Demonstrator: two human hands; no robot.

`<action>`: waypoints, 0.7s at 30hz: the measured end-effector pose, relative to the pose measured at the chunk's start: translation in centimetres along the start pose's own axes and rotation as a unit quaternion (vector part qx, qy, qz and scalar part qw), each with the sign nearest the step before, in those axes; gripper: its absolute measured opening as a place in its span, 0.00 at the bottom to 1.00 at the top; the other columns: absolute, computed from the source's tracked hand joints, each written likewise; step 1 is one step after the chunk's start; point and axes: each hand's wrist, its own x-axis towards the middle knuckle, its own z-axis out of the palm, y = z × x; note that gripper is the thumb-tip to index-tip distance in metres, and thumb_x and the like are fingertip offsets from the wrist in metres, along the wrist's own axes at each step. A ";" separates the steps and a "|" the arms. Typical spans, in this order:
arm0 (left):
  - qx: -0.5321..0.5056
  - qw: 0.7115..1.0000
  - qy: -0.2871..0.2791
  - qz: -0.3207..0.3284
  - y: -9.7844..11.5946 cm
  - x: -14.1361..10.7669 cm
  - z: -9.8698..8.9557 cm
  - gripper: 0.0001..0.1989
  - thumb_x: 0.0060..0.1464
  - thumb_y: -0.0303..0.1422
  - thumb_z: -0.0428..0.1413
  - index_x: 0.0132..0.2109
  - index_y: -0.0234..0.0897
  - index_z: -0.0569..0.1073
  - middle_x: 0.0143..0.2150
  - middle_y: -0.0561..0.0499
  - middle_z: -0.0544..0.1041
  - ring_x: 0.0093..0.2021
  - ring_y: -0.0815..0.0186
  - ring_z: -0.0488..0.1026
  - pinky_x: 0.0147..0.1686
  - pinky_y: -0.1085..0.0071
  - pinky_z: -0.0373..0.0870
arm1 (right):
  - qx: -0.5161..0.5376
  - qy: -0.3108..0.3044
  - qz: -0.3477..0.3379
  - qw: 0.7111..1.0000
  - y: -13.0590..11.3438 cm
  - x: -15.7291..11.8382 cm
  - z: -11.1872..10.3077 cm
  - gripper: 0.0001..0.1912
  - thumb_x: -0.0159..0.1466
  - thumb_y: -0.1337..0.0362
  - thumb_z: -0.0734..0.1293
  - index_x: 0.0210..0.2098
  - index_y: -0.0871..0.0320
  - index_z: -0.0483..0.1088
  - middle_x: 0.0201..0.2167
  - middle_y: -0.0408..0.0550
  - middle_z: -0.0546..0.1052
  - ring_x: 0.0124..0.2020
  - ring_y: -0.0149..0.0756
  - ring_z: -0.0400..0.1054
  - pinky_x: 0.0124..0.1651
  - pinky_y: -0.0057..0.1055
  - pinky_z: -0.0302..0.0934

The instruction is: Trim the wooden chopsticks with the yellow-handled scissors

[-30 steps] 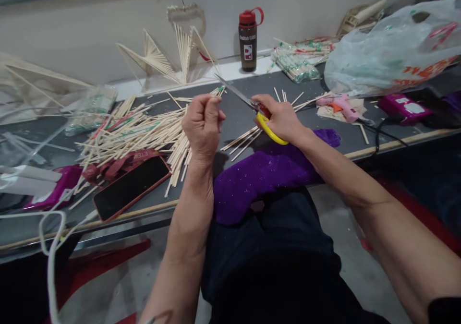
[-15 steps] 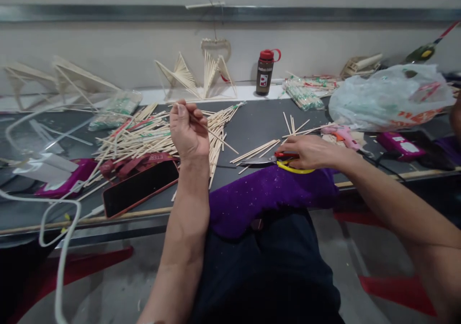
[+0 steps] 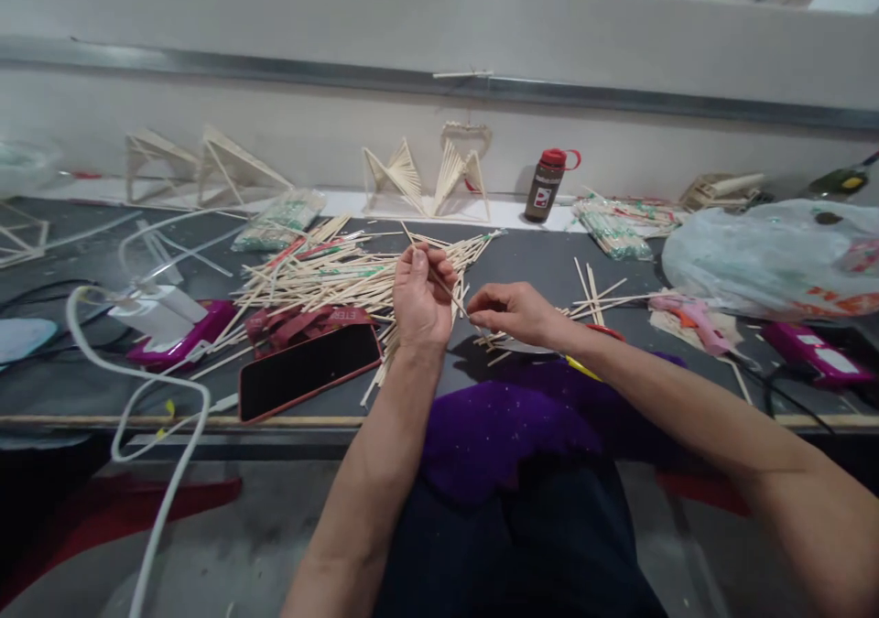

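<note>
My left hand point(image 3: 422, 305) is closed, palm up, around a thin wooden stick point(image 3: 449, 294) that slants down to the right. At the stick's lower end, my right hand point(image 3: 516, 314) has its thumb and fingers pinched together on the tip. Scissors point(image 3: 583, 367) with red and yellow handles lie partly hidden under my right forearm, beside a few cut sticks point(image 3: 589, 293). Behind and left of my left hand spreads a loose pile of sticks point(image 3: 322, 279). A purple cloth point(image 3: 508, 421) lies over the table edge by my lap.
To the left are a phone point(image 3: 309, 373), a magenta box point(image 3: 212, 320) and a white cable point(image 3: 185, 467). Stick models point(image 3: 398, 178) and a bottle point(image 3: 545, 186) stand along the wall. At right are a pink glue gun point(image 3: 697, 323) and a plastic bag point(image 3: 769, 256).
My right hand has let go of the scissors and moved left to the stick's lower end. The left hand still holds the stick. The view has shifted left and tilted up.
</note>
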 end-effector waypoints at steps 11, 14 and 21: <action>0.008 0.996 0.069 0.058 2.5 -0.1 -2.3 0.06 0.60 0.31 0.58 0.45 0.39 0.74 0.47 0.49 0.79 0.46 0.70 0.77 0.45 0.74 0.72 | -0.106 -0.101 0.015 0.989 -2.6 4.7 -1.3 0.06 0.63 0.64 0.65 0.31 0.60 0.70 0.23 0.40 0.70 0.24 0.26 0.62 0.30 0.26 0.56; 0.087 0.990 0.111 0.019 2.2 -2.6 -3.4 0.15 0.60 0.32 0.57 0.54 0.43 0.72 0.62 0.47 0.72 0.59 0.67 0.71 0.54 0.72 0.69 | -0.159 -0.017 0.014 0.987 -2.5 8.3 -4.0 0.08 0.64 0.62 0.64 0.34 0.60 0.72 0.24 0.43 0.72 0.25 0.27 0.63 0.32 0.29 0.57; 0.328 0.935 -0.132 -0.036 1.9 -7.6 -5.7 0.11 0.60 0.36 0.56 0.49 0.48 0.78 0.50 0.44 0.79 0.39 0.64 0.78 0.33 0.69 0.76 | -0.384 0.040 -0.027 0.922 1.4 22.6 -3.3 0.13 0.65 0.67 0.62 0.41 0.62 0.78 0.42 0.53 0.79 0.42 0.38 0.70 0.45 0.33 0.59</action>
